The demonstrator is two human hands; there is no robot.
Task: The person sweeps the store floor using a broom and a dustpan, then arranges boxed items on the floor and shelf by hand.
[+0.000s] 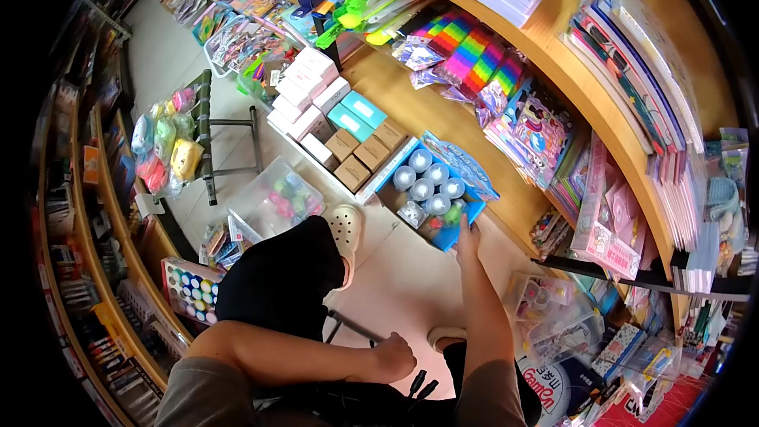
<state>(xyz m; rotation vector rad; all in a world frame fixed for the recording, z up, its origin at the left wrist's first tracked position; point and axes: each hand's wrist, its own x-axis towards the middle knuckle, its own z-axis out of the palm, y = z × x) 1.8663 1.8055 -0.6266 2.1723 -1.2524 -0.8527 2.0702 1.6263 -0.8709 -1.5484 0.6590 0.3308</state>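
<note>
My right hand (468, 242) grips the near right side of an open blue display box (472, 212), thumb at its edge. Inside stand several round containers with pale, translucent tops (422, 189); a white-and-grey piece and green and red pieces lie at the near end. A printed blue flap (458, 164) rises along its far side. My left hand (394, 358) is closed in a fist above my lap, with nothing seen in it. Against the blue box stands a white tray (366, 197) of brown boxes (352, 173), teal boxes (356, 115) and white boxes (303, 83).
A wooden shelf (379, 79) holding rainbow-coloured goods and books curves along the right. Left of my foot sits a clear plastic bin (278, 199). A low folding stool (207, 138) and bagged plush-like items (168, 142) stand farther left, beside more shelving (118, 261).
</note>
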